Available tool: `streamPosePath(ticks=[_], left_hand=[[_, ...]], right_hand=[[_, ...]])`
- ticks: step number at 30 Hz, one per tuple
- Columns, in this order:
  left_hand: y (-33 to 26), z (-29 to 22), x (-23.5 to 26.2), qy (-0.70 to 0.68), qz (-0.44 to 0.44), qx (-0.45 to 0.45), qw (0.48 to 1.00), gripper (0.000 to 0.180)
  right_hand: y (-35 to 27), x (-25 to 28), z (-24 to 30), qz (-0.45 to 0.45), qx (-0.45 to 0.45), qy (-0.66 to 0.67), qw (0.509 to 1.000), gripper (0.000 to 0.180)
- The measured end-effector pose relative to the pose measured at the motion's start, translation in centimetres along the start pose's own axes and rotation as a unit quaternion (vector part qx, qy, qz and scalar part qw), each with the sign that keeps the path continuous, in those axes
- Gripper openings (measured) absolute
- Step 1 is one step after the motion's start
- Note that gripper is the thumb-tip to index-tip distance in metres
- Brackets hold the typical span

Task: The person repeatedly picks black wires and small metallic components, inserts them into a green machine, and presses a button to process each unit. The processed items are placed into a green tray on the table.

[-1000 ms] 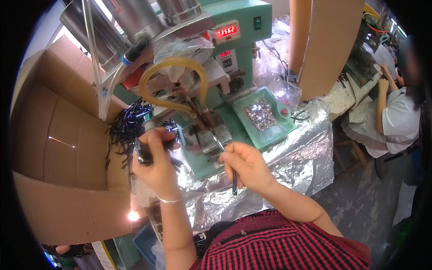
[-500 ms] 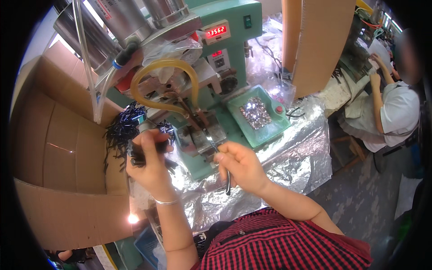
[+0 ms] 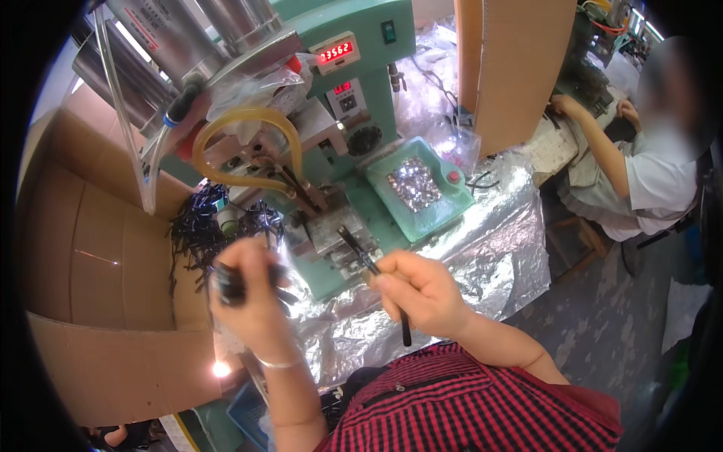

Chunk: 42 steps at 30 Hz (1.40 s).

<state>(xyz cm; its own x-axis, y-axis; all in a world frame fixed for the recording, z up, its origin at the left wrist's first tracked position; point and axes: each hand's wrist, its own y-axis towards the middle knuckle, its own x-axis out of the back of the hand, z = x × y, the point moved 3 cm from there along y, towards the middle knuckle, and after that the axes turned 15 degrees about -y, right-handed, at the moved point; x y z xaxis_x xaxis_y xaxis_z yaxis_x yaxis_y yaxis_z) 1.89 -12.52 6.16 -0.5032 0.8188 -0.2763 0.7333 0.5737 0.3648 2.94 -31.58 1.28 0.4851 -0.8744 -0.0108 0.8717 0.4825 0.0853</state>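
A: Near centre, my right hand (image 3: 422, 294) has its grip clenched round a thin black rod (image 3: 374, 271), tip angled up-left toward the small metal fixture (image 3: 331, 235) at the base of the green press machine (image 3: 354, 113). Rod sits between hand and fixture, tip just over it.

B: Left side?

A: My left hand (image 3: 245, 290) has its grip closed on a bunch of short black parts (image 3: 230, 282), blurred, can't tell how many. Loose pile of black parts (image 3: 199, 233) lies just beyond it, left of the fixture.

B: How would you run the step well?

A: My judgement: keep the rod in line with the fixture slot, come in shallow, wrist steady. Keep fingers clear of the press head. Hold the left bunch off to the side so nothing snags the yellow hose (image 3: 241, 135).

B: Labels, packaging?

A: Two small red digit displays (image 3: 336, 53) on the machine front, far centre, one above the other. Green tray (image 3: 422, 188) to the right holds shiny silver bits. Crinkled silver foil (image 3: 497, 248) covers the worktop. Brown cardboard wall (image 3: 90, 248) on the left, another cardboard panel (image 3: 516, 68) far right. Clear plastic bag (image 3: 256, 87) wrapped on the machine head. Steel cylinder (image 3: 158, 34) far left carries a pale label, too small to tell more.

B: Anyone else?

A: Another person (image 3: 648, 166) seated far right, at their own bench.
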Motion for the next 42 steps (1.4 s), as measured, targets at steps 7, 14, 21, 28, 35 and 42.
streamPosePath(ticks=[7, 14, 21, 28, 35, 42], left_hand=[[-2.5, -2.2, -3.3, 0.106, 0.202, -0.049, 0.972, 0.036], [-1.9, -2.1, -4.2, 0.111, 0.297, -0.065, 0.946, 0.016], [-0.7, 0.2, -3.8, -0.019, 0.151, 0.185, 0.971, 0.007], [-4.2, 1.7, -3.4, -0.083, 0.185, 0.352, 0.914, 0.016], [-3.7, 3.6, -0.5, -0.042, 0.058, 0.266, 0.961, 0.019], [-0.3, 1.9, 3.3, -0.002, -0.064, 0.083, 0.994, 0.019]], right_hand=[[-2.8, 0.7, 1.3, -0.057, 0.116, -0.182, 0.975, 0.007], [-3.2, 1.1, 1.7, -0.146, 0.222, -0.379, 0.886, 0.006], [-4.5, 2.7, 0.5, -0.035, 0.009, -0.082, 0.996, 0.012], [-3.3, 1.2, -0.3, 0.032, -0.044, 0.022, 0.998, 0.015], [0.6, -1.2, -1.6, 0.075, -0.114, 0.01, 0.991, 0.023], [4.4, -2.9, -4.0, 0.004, -0.108, 0.188, 0.976, 0.027]])
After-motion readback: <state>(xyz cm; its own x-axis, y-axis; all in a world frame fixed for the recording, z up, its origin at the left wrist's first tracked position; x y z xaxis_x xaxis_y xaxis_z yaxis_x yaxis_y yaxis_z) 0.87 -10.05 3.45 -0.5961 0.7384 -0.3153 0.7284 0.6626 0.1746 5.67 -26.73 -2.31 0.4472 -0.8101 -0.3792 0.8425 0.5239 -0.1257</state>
